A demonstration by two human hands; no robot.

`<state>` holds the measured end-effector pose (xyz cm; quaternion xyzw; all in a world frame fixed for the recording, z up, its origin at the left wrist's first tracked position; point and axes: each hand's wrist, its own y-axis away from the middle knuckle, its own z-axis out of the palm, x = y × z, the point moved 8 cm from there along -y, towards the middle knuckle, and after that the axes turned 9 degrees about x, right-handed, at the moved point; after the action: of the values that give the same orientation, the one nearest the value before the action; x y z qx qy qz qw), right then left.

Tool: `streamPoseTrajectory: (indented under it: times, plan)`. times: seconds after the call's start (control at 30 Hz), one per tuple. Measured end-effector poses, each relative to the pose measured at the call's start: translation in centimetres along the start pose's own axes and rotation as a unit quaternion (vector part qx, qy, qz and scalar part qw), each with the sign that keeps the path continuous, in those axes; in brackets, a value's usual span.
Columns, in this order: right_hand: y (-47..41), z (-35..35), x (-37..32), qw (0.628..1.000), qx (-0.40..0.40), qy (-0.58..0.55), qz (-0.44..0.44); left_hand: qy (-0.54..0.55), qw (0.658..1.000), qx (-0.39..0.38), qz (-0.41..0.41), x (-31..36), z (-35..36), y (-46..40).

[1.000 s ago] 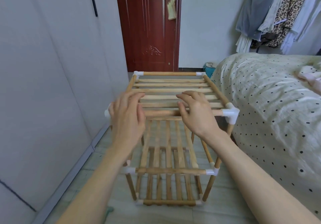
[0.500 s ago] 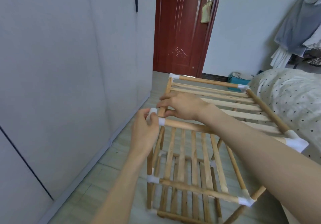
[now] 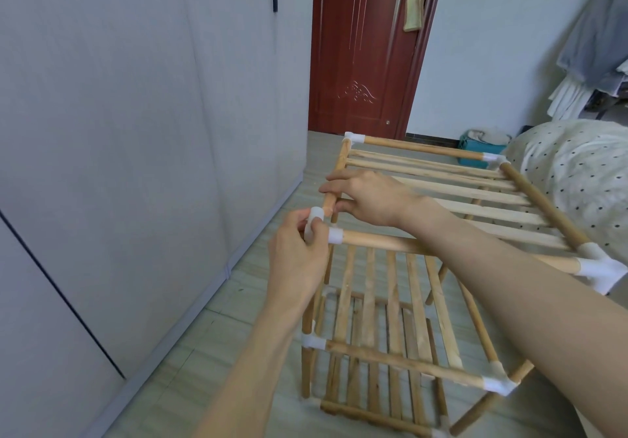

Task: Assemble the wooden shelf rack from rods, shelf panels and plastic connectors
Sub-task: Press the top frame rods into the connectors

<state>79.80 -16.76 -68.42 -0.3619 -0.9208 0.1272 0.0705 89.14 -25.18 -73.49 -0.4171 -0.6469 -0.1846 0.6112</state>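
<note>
The wooden shelf rack (image 3: 424,257) stands on the floor with three slatted tiers joined by white plastic connectors. My left hand (image 3: 297,254) grips the white connector (image 3: 314,222) at the top tier's near left corner. My right hand (image 3: 367,196) reaches across and pinches the left side rod (image 3: 329,202) just behind that connector. The near top rod (image 3: 380,242) runs right to another white connector (image 3: 601,267). Slats of the top panel (image 3: 475,196) lie beyond my right hand.
A grey wardrobe wall (image 3: 136,132) runs close along the left. A dark red door (image 3: 360,47) is shut ahead. A bed with a dotted cover (image 3: 577,172) is beside the rack on the right. Clothes (image 3: 598,47) hang above it. A teal basket (image 3: 479,142) sits by the wall.
Both hands left the top slats and went to the near left corner. My left hand took hold of the connector, my right hand the side rod. My view swung left.
</note>
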Motion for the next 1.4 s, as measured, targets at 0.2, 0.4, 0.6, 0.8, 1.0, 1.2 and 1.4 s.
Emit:
streamPoseTrajectory:
  times: [0.2, 0.4, 0.6, 0.8, 1.0, 1.2, 1.4]
  plan:
    - [0.3, 0.0, 0.0, 1.0, 0.012, -0.002, 0.01, -0.018, 0.999, -0.032, 0.037, 0.6, 0.6, 0.5]
    - [0.6, -0.2, 0.6, 0.998, 0.037, -0.029, 0.035, -0.042, 0.994, -0.079, 0.058, 0.6, 1.1, 0.8]
    - [0.9, -0.5, 1.1, 0.995, 0.054, -0.054, 0.07, -0.037, 0.989, -0.12, 0.079, 1.0, 1.2, 1.2]
    - [1.1, -0.5, 1.4, 0.994, 0.051, -0.057, 0.078, -0.051, 0.983, -0.14, 0.105, 1.1, 1.8, 1.4]
    - [1.6, -0.2, 1.7, 0.991, 0.053, -0.086, 0.084, -0.058, 0.983, -0.135, 0.109, 1.1, 2.0, 1.3]
    - [4.2, -2.5, 3.4, 0.975, 0.047, -0.172, 0.134, 0.038, 0.992, -0.111, 0.039, 0.4, 2.3, 1.0]
    - [13.5, -6.2, 10.9, 0.925, 0.231, -0.099, 0.287, 0.044, 0.998, -0.04, 0.018, 0.7, 3.6, 1.1]
